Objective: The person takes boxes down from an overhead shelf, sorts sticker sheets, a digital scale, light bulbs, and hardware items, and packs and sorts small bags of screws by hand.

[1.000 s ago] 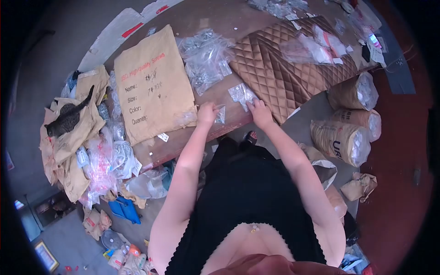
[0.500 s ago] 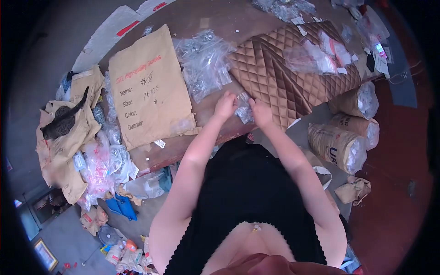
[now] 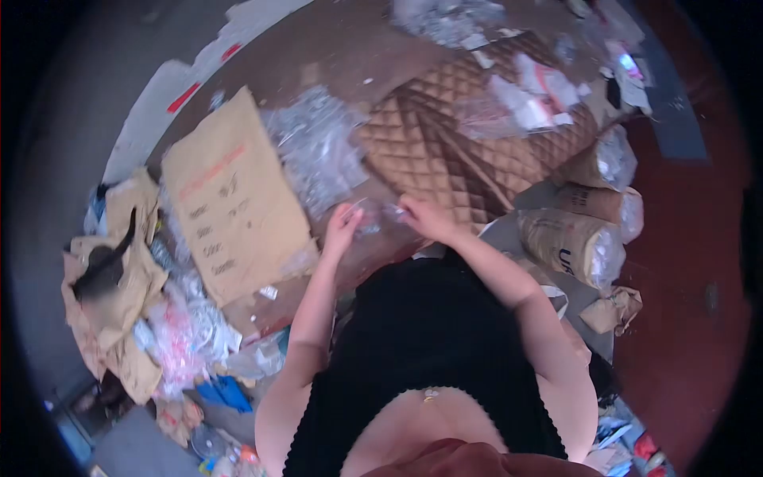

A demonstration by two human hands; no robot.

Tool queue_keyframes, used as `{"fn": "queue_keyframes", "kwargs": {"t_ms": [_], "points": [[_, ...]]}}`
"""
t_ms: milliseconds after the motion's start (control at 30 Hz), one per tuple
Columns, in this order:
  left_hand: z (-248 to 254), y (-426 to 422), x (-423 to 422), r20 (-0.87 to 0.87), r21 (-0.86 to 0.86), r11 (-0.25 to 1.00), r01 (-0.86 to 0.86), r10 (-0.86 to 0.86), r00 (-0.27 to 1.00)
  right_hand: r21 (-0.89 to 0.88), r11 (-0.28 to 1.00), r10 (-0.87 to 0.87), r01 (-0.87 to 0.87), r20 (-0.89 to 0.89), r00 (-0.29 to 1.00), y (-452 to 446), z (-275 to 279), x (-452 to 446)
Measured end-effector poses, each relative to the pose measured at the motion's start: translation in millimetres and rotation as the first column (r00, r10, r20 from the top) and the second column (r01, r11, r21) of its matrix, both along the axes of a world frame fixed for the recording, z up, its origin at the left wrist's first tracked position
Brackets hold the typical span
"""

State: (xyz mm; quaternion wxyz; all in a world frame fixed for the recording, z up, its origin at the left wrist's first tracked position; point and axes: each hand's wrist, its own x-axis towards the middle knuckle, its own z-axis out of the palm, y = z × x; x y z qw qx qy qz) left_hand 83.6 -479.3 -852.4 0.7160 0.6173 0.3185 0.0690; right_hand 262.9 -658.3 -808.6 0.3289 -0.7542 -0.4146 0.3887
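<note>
A small clear plastic bag point(image 3: 369, 226) hangs between my two hands above the table's near edge, blurred, with its contents too indistinct to name. My left hand point(image 3: 342, 229) is closed in a pinch at the bag's left side, where a thin pale edge shows at the fingertips. On the other side my right hand point(image 3: 425, 219) pinches clear plastic with its fingers pressed together. Just beyond my left hand lies a pile of clear bags point(image 3: 314, 143) with grey metal pieces. The brown quilted cloth point(image 3: 445, 143) spreads beyond my right hand.
A large printed paper sack point(image 3: 238, 199) lies flat at the left of the table point(image 3: 318, 48). Further left, a cat point(image 3: 103, 270) rests on crumpled brown paper point(image 3: 127, 318). Filled sacks point(image 3: 560, 242) stand at the right. Several plastic packets point(image 3: 528, 99) lie on the quilted cloth.
My hands have moved further apart, with the small bag between them. The whole view has shifted and turned a little, so the table's things appear lower and further left.
</note>
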Motion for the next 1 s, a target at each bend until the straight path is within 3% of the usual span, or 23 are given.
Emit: {"fn": "queue_keyframes", "kwargs": {"t_ms": [33,100,167,233,300,367,400,433,467,533,567,633,700,733,800,900,1000], "points": [[18,-8,12,0.037,-0.113,0.993,-0.042,0.047,0.998,0.076,0.997,-0.02,0.023,-0.048,0.999,-6,9,7],[54,-25,40,0.032,-0.136,0.99,-0.031,0.036,0.999,0.32,0.943,0.091,-0.087,0.004,0.996,-23,36,32],[57,-49,72,0.099,-0.088,0.995,0.054,-0.046,0.994,0.183,0.982,0.074,-0.055,-0.103,0.992,-44,67,57],[73,-81,109,0.064,0.024,0.989,0.149,-0.15,0.987,0.151,0.988,0.053,-0.041,-0.071,0.996,-74,86,89],[86,-127,150,0.055,-0.038,0.981,0.189,-0.187,0.981,0.101,0.994,-0.013,0.033,-0.193,0.981,-110,97,125],[103,-178,196,0.099,-0.371,0.917,0.147,-0.119,0.988,0.083,0.996,-0.011,0.026,-0.17,0.985,-153,84,165],[99,-196,216,0.064,-0.455,0.88,0.134,-0.117,0.991,0.122,0.988,-0.083,0.092,-0.075,0.994,-175,87,184],[96,-218,232,0.059,-0.453,0.884,0.119,-0.103,0.993,0.168,0.973,-0.163,0.16,0.004,0.987,-197,90,199],[94,-240,254,0.115,-0.37,0.905,0.209,-0.179,0.977,0.089,0.979,-0.188,0.183,0.055,0.981,-219,97,216],[99,-277,299,0.157,-0.213,0.902,0.376,-0.348,0.924,0.037,0.971,-0.236,0.235,0.019,0.972,-250,112,248],[102,-291,319,0.127,-0.163,0.924,0.346,-0.328,0.936,-0.032,0.96,-0.279,0.278,-0.019,0.96,-263,116,262],[100,-302,349,0.079,-0.154,0.933,0.324,-0.316,0.946,0.044,0.963,-0.265,0.265,-0.005,0.964,-286,105,287],[106,-309,364,0.09,-0.204,0.942,0.266,-0.252,0.963,0.223,0.903,-0.29,0.367,-0.314,0.904,-295,92,312],[111,-309,371,0.102,-0.251,0.942,0.222,-0.203,0.974,0.226,0.906,-0.279,0.358,-0.315,0.907,-296,84,324],[88,-309,376,0.108,-0.251,0.953,0.17,-0.147,0.983,0.08,0.91,-0.277,0.407,-0.613,0.74,-295,70,348],[88,-303,388,0.025,-0.264,0.952,0.157,-0.156,0.987,0.145,0.913,-0.22,0.381,-0.611,0.761,-286,66,365],[89,-302,420,0.033,-0.319,0.93,0.182,-0.181,0.983,0.118,0.893,-0.297,0.435,-0.572,0.765,-284,74,384]]}}
